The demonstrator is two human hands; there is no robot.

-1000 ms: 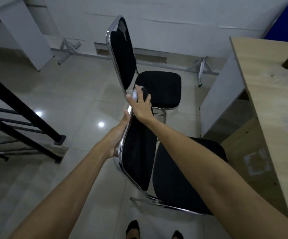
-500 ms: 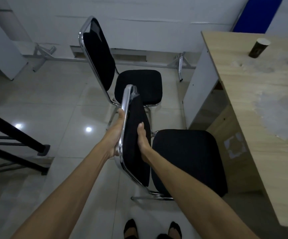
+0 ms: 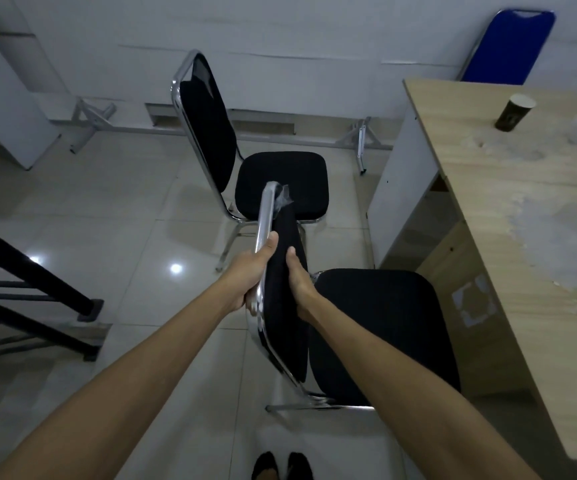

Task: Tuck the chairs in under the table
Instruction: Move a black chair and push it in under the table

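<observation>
A black padded chair with a chrome frame, the near chair (image 3: pixel 377 327), stands right in front of me, its seat facing the wooden table (image 3: pixel 522 216) on the right. My left hand (image 3: pixel 250 275) grips the chrome edge of its backrest. My right hand (image 3: pixel 297 282) presses on the padded front of the same backrest. The seat's right edge reaches the table's side panel. A second black chair, the far chair (image 3: pixel 280 181), stands farther away, clear of the table and turned the same way.
A dark paper cup (image 3: pixel 513 112) stands on the tabletop at the back. A blue chair back (image 3: pixel 505 46) leans by the wall behind the table. A black metal frame (image 3: pixel 31 292) stands on the floor at left. My shoes (image 3: pixel 280 467) show at the bottom edge.
My right hand slid from the top of the backrest down onto its padded front. The near chair has shifted right, toward the table, and my view turned right too.
</observation>
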